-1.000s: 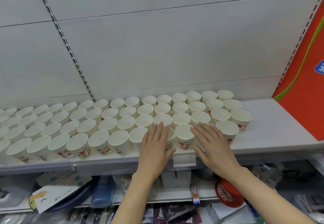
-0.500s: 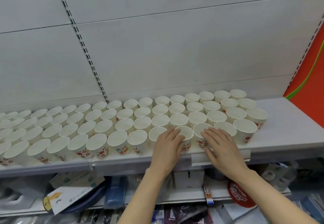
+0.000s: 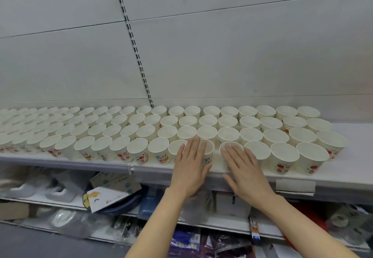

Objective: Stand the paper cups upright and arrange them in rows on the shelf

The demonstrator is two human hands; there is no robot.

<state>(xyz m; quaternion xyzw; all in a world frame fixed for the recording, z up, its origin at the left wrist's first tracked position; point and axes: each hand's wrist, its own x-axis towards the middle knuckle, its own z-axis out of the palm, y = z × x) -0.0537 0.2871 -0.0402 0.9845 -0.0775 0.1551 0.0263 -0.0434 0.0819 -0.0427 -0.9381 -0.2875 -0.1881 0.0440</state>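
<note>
Head view: both hands lie flat against the near row of paper cups (image 3: 205, 132) on the shelf (image 3: 353, 169), as they did a second ago, but the view has swung left and more of the long block of cups shows at the far left. The left hand (image 3: 190, 167) has straight fingers spread over the rims of two front cups; the right hand (image 3: 245, 169) covers the front cup (image 3: 230, 148) just right of them. Neither grip holds anything: the fingers are straight and pressing, not curled. A small gap remains between the cups under the two hands. All visible cups stand upright in four rows, so the work looks nearly done, with only front-row alignment left.
</note>
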